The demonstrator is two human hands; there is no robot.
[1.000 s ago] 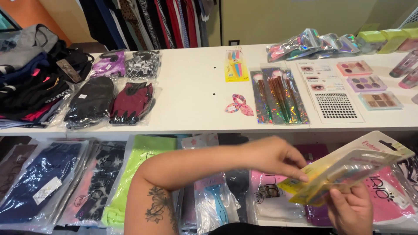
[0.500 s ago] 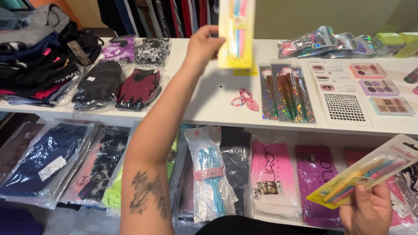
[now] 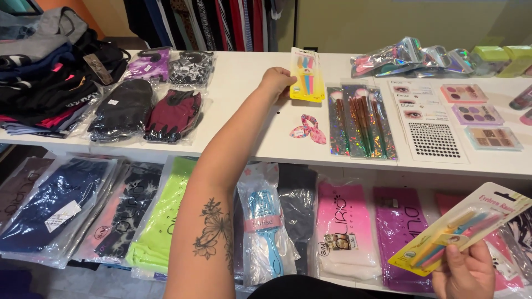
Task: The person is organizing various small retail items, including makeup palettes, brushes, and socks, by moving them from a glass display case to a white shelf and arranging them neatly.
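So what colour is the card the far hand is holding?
Yellow: the card pack in the left hand has pink and blue tools, seen from the head view.

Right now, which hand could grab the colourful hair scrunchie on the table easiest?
Probably the left hand: it is stretched over the white table at the yellow card pack, near the scrunchie. The right hand is low, holding another pack.

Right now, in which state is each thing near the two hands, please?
Left hand: stretched out, gripping the yellow card pack.
Yellow card pack: sealed, at the white table, held by its edge.
Right hand: closed on the second yellow pack.
Second yellow pack: sealed, held tilted in the air.
Brush sets: wrapped, lying flat.
Hair scrunchie: loose, unwrapped.
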